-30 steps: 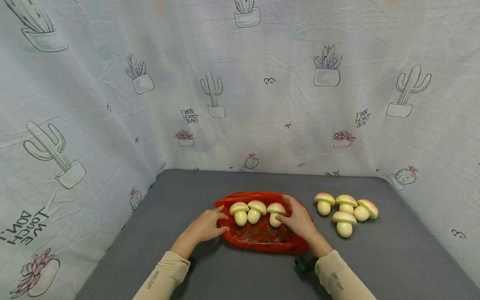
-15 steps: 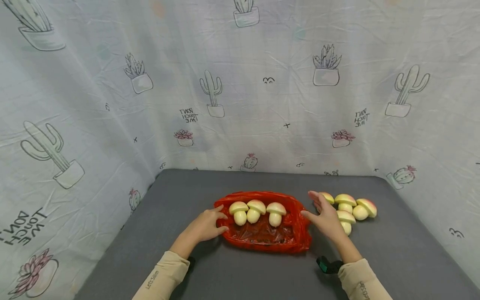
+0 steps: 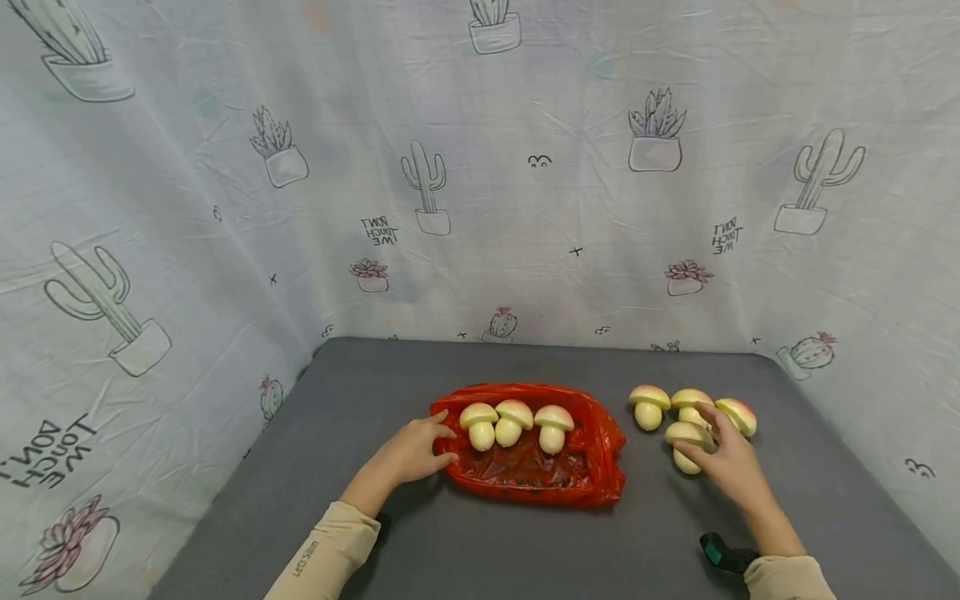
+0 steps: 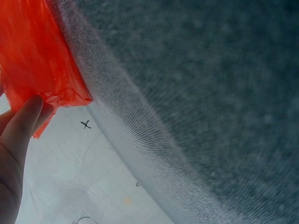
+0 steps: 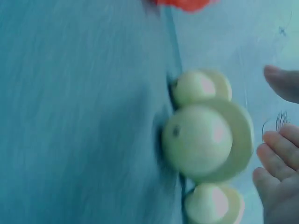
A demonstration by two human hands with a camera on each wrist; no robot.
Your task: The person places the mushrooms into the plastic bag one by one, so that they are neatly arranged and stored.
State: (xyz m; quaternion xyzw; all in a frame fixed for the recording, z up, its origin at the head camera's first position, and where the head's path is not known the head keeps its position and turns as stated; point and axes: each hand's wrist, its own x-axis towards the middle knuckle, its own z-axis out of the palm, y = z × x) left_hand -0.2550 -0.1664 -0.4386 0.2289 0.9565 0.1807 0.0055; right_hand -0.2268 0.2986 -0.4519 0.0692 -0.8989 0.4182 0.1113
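A red plastic bag [image 3: 606,471] lies spread on the table with its opening facing up. In it sit three toy mushrooms [image 3: 554,427] with cream stems and yellowish caps, in a row. My left hand [image 3: 408,452] grips the bag's left edge; in the left wrist view the fingers [image 4: 22,126] pinch the red plastic. Over the front one of several loose mushrooms [image 3: 686,432] at the right is my right hand [image 3: 729,463], thumb and fingers apart. The right wrist view has the hand [image 5: 282,172] beside a mushroom [image 5: 198,140], holding nothing.
Dark grey cloth covers the table [image 3: 525,550]. Behind and beside it hangs a pale curtain [image 3: 480,208] printed with cacti. A black strap with a green part [image 3: 723,552] is at my right wrist.
My right hand has left the mushroom at the right of the row in the bag and moved right, over the loose mushrooms. The left hand stays on the bag's edge.
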